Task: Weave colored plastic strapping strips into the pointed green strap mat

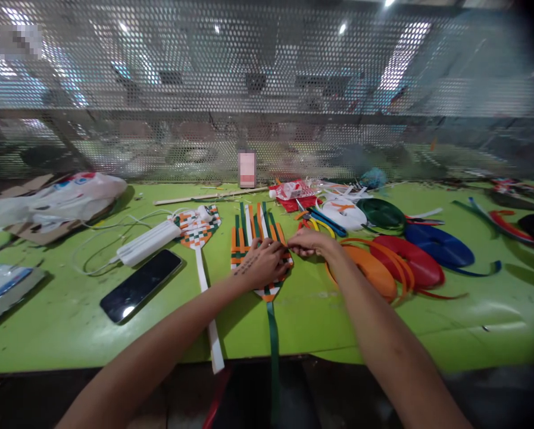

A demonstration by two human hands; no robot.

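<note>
A woven piece of orange, green and white strips (239,253) lies on the green table. Its loose strip ends point away from me, and a long green strip (273,333) hangs from its pointed near end over the table edge. My left hand (267,262) rests on the weave, palm down, fingers stretched over its middle and right part. At the right edge of the weave, my right hand (309,243) is closed in a pinch. What lies between its fingertips is too small to make out. Left of these is a similar finished-looking weave (195,229) with a white strip (208,310).
Strip coils in orange (365,271), red (412,259), blue (439,244), green (380,213) and white (342,215) lie at right, near pliers (327,222). A black phone (140,286) and white power strip (148,243) are left. A perforated metal screen (267,71) rises behind.
</note>
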